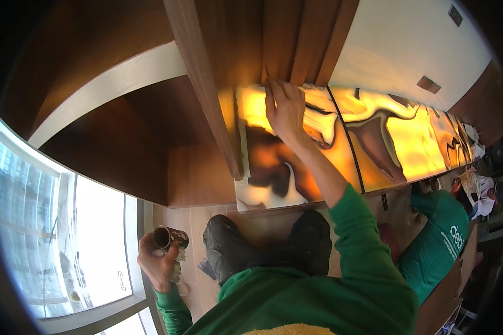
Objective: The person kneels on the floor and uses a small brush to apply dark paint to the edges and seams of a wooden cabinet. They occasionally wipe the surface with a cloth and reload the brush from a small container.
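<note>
My left hand (159,259) is wrapped around a small brown cup-like container (179,238), tilted so that its dark round mouth shows. Crumpled whitish paper or cloth (177,268) hangs below it. My right hand (286,109) reaches over a glowing translucent stone-patterned slab (272,167). Its fingertips are at the slab's back edge, against the foot of a ribbed brown wood panel (278,42). Whether anything thin sits between those fingers is hidden.
An upright wood board (211,96) and an open brown cabinet (130,146) stand left of the slab. A bright window (100,234) lies farther left. To the right, a person in green (438,238) crouches beside the counter. Wall sockets (429,84) sit above the slab.
</note>
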The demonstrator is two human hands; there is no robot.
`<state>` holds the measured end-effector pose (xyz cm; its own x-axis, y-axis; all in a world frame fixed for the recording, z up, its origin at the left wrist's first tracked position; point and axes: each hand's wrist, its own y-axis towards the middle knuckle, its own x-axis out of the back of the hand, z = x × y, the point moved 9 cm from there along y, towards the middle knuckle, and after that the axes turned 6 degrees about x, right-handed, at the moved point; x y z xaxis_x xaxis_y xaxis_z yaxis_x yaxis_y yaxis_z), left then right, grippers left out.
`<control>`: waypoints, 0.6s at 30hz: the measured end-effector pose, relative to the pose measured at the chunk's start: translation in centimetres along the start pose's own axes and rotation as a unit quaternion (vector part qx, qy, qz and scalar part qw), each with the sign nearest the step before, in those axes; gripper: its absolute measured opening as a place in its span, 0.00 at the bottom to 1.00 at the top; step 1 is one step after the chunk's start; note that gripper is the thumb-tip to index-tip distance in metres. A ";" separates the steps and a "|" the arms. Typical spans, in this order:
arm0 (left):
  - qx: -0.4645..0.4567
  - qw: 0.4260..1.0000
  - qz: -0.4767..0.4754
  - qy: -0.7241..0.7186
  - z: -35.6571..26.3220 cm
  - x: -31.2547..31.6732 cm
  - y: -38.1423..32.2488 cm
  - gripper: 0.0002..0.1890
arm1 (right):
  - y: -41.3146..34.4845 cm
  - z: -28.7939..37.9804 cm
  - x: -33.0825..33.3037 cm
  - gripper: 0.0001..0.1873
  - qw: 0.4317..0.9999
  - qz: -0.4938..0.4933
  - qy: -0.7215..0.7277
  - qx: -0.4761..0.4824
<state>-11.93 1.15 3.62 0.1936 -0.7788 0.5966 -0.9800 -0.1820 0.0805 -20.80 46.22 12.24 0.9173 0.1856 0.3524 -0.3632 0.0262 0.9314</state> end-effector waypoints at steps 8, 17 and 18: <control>-0.038 0.998 0.023 -0.033 -2.8 -0.6 -1.4 0.28 | -11.9 4.1 19.3 0.08 0.938 0.019 0.242 -0.246; -0.093 0.996 0.018 -0.003 -6.1 -1.5 -6.3 0.28 | -27.4 4.3 25.4 0.12 0.702 -0.118 0.407 -0.572; -0.092 0.996 0.023 0.000 -6.6 -1.4 -7.2 0.28 | -27.6 4.5 25.6 0.12 0.696 -0.121 0.414 -0.574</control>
<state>-5.40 7.53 7.49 0.1481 -0.7840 0.6029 -0.9798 -0.0335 0.1971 13.49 45.83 -4.05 0.7375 0.5296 -0.4191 -0.5419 0.8344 0.1008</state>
